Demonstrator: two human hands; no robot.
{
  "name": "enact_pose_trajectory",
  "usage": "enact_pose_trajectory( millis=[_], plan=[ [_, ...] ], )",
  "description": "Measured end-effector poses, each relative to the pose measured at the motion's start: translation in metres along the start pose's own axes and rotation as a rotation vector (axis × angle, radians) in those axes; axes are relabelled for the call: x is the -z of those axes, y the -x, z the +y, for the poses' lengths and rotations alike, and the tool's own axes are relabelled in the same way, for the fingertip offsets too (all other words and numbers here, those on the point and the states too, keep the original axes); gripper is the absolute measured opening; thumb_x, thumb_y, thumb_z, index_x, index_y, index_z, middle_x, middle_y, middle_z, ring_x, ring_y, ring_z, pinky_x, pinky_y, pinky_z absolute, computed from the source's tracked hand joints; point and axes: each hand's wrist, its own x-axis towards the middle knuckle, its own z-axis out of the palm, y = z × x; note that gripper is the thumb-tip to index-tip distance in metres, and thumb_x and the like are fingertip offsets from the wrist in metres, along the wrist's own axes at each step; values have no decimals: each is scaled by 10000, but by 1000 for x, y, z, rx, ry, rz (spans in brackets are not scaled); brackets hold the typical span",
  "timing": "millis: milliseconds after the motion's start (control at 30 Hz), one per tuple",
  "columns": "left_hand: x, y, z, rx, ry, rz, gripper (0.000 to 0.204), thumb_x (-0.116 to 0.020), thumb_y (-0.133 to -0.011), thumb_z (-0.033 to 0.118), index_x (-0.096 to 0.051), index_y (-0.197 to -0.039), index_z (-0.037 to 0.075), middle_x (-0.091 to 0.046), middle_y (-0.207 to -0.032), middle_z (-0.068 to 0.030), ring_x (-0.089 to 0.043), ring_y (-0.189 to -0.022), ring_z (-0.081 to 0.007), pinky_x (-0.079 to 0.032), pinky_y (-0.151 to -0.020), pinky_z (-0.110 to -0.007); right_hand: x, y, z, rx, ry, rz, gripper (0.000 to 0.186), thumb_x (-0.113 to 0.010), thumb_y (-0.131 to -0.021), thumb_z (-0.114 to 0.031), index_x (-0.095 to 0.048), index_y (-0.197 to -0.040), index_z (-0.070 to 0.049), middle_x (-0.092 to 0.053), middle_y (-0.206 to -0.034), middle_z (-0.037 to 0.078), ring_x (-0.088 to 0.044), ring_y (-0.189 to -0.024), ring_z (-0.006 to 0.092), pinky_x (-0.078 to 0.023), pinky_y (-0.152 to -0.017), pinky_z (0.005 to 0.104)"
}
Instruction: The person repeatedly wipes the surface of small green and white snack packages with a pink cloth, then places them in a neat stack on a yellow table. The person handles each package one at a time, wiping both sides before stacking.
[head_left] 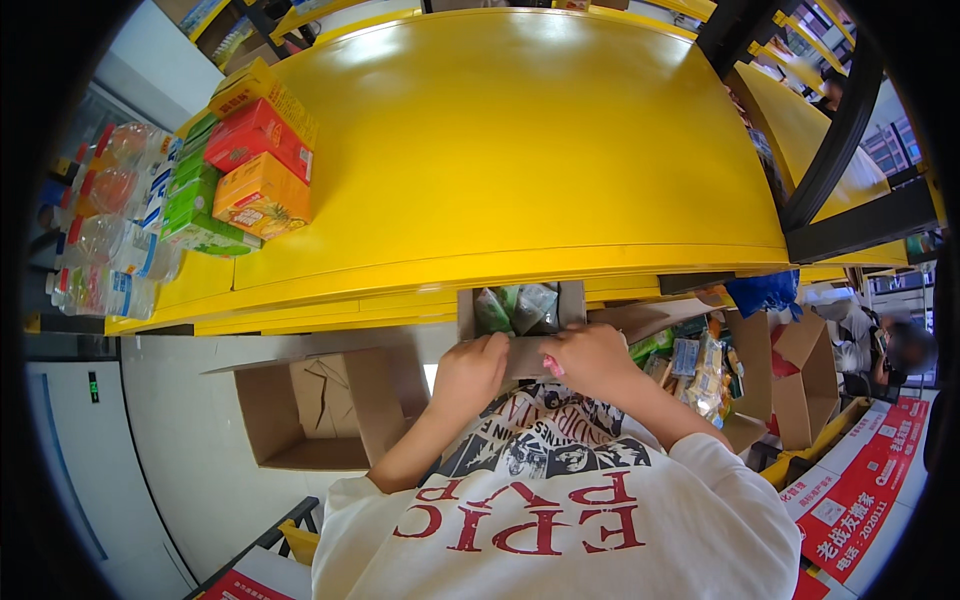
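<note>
My left hand (472,378) grips the near edge of a small cardboard box (525,356), fingers curled over its rim. My right hand (590,362) is closed on the same edge farther right, with something small and pink at its fingers that I cannot make out. The box sits low at the front of the yellow shelf (500,140). Inside it lie several green and pale packets (530,305), partly hidden by the near side.
Juice cartons (260,195) and plastic bottles (115,240) stand at the shelf's left. An open carton (300,420) lies lower left, another full of packaged goods (685,360) to the right. Black posts (820,150) edge the shelf; a person (860,340) is at far right.
</note>
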Motion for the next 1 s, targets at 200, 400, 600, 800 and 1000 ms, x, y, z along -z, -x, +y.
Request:
enact_pose_trajectory(
  millis=[200, 400, 600, 800, 1000],
  plan=[
    [-56, -14, -23, 284, 190, 35, 180, -564, -736, 91, -502, -893, 26, -545, -868, -209, -539, -846, -377, -456, -720, -426, -2, -42, -22, -208, 108, -154, 141, -528, -725, -125, -571, -846, -68, -629, -714, 114, -624, -670, 294, -482, -574, 405],
    [-64, -27, -40, 410, 380, -97, 608, -587, -670, 104, -338, -1189, -91, -506, -1030, -290, -507, -953, -411, -431, -817, -387, -37, -93, -15, -292, 15, -182, 239, -516, -726, -151, -562, -936, -46, -612, -870, 192, -594, -846, 329, -473, -719, 429],
    [-73, -38, -57, 394, 446, -161, 692, -562, -647, 95, -273, -1223, -158, -479, -1094, -350, -498, -1036, -406, -412, -872, -401, -65, -118, 11, -351, -173, -410, 289, -513, -742, -184, -611, -984, -59, -598, -1021, 163, -572, -955, 315, -457, -796, 412],
    [-93, -38, -76, 308, 1041, -83, 362, -541, -692, 22, -479, -1042, -47, -562, -993, -116, -527, -903, -161, -430, -804, -279, -84, -113, 20, -299, -140, -247, 240, -475, -784, -235, -569, -976, -126, -598, -983, 168, -567, -918, 342, -459, -739, 425],
    [-27, -19, -36, 288, 734, 59, 501, -578, -778, 35, -367, -1232, 2, -390, -1221, -137, -452, -1117, -251, -373, -939, -332, -30, -57, 22, -373, -603, -22, 387, -591, -756, -163, -497, -1114, -50, -592, -962, 176, -579, -873, 264, -439, -785, 340]
  ],
)
